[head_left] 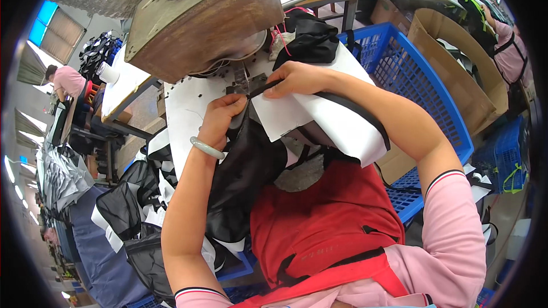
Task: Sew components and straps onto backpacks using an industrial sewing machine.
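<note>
Biggest thing here is the white work table (185,105), running through the middle of the frame and partly buried under everything else. Next up is a blue plastic basket (436,100) with slotted sides along the right of the frame, with a tall open cardboard box (456,68) just beyond it. A scuffed brown machine housing (205,28) fills the upper middle, tilted in this view. Lower middle is the red apron (325,217) over a pink shirt. The black fabric (242,171) hangs from near the centre down toward lower left of centre, beside the apron. A white panel with a black edge (348,134) droops under the right forearm, right of centre. Now the hands, both near the centre just below the machine: the right hand (294,80) has a black strip (262,89) pinched between thumb and fingers, and the left hand (221,115) is pinching the top of the black fabric, fingertips close to the strip's end. Smallest bit: a pale bangle (208,148) around the left wrist.
</note>
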Motion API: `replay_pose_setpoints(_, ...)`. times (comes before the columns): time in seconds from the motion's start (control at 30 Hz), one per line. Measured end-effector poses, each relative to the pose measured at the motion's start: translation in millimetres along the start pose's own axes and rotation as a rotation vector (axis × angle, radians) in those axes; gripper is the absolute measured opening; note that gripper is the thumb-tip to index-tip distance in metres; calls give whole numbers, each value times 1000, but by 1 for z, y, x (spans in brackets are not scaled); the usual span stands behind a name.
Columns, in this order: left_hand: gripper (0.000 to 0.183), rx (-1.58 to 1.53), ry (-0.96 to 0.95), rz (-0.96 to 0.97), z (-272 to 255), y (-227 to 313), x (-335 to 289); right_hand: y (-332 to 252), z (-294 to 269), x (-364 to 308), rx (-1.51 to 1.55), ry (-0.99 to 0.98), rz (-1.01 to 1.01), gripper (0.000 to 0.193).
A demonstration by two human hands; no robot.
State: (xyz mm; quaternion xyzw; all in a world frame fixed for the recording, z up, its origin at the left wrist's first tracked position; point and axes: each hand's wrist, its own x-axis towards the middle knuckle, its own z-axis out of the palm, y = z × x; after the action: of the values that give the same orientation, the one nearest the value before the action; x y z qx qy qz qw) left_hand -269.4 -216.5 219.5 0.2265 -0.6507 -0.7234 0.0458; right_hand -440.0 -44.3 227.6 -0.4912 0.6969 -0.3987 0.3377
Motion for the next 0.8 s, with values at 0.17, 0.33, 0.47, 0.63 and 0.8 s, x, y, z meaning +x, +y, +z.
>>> replay_pose_setpoints(0.17,21,-12,-16,2,-5,2,10,-1,-7,11,30,-32,32,34)
replay_pose_setpoints(0.33,21,-51,-29,10,-11,-3,19,6,-10,18,-105,35,-2,37)
replay_pose_setpoints(0.47,22,40,28,98,-25,3,8,-4,-34,0,-275,237,28,46)
replay_pose_setpoints(0.63,16,198,-91,270,6,-4,-61,-20,-5,-75,-327,-85,-306,24)
replay_pose_setpoints(0.8,13,196,-438,664,76,-45,-143,-4,97,-131,-205,-272,-193,38)
